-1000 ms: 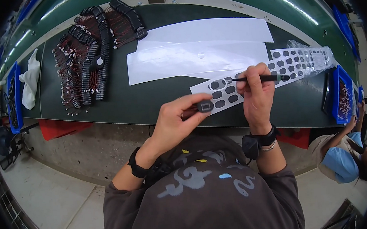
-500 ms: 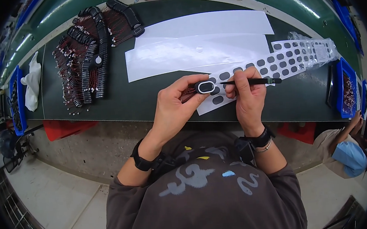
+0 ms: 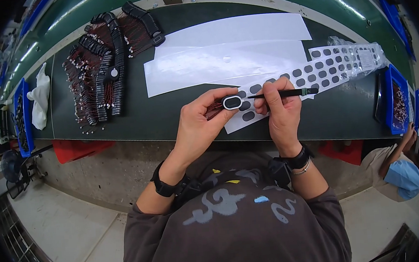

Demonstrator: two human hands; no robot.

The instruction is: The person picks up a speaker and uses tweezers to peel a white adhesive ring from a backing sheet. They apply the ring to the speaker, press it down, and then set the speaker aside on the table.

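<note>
Between the thumb and fingers of my left hand (image 3: 197, 127) is a small black oval speaker (image 3: 232, 102) with a pale ring on its face. Dark red wires trail from it under my palm. My right hand (image 3: 286, 120) is closed round black tweezers (image 3: 292, 93), whose thin tip points left and reaches the speaker's right edge; whether it touches cannot be made out. Beneath both hands lies a white sheet of dark oval stickers (image 3: 319, 65), stretching off to the right. My right hand covers part of it.
White backing sheets (image 3: 224, 66) lie behind my hands on the dark green tabletop (image 3: 140, 121). Rows of black speakers with red wires (image 3: 115, 54) spread at the left, near a white cloth (image 3: 39, 97). Blue bins (image 3: 398, 99) stand at both ends. Another person (image 3: 402, 175) is at the right.
The whole view has shifted slightly. My hands keep the speaker and tweezers close together, with only slight movement of the tweezers.
</note>
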